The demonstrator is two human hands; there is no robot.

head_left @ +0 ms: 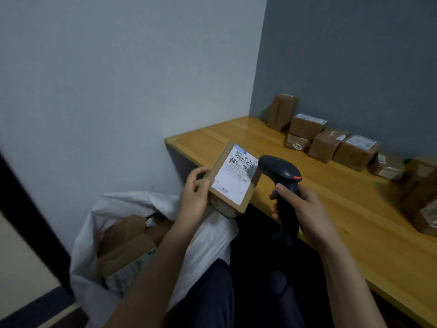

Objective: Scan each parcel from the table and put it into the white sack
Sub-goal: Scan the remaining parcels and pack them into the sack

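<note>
My left hand [195,194] grips a small brown cardboard parcel [233,177] by its left edge, tilted so its white barcode label faces up. My right hand [300,209] holds a black handheld scanner [280,176] by the grip, its head right beside the label's right edge. Below and left of the parcel, the white sack [113,209] stands open on the floor with several brown boxes inside. Several more parcels [324,143] line the back of the wooden table [331,209] along the wall.
The table fills the right side, its left corner near the parcel. More boxes [423,197] are stacked at its right edge. A pale wall is behind the sack, and a dark door frame [30,221] stands at the left. My legs are below the sack.
</note>
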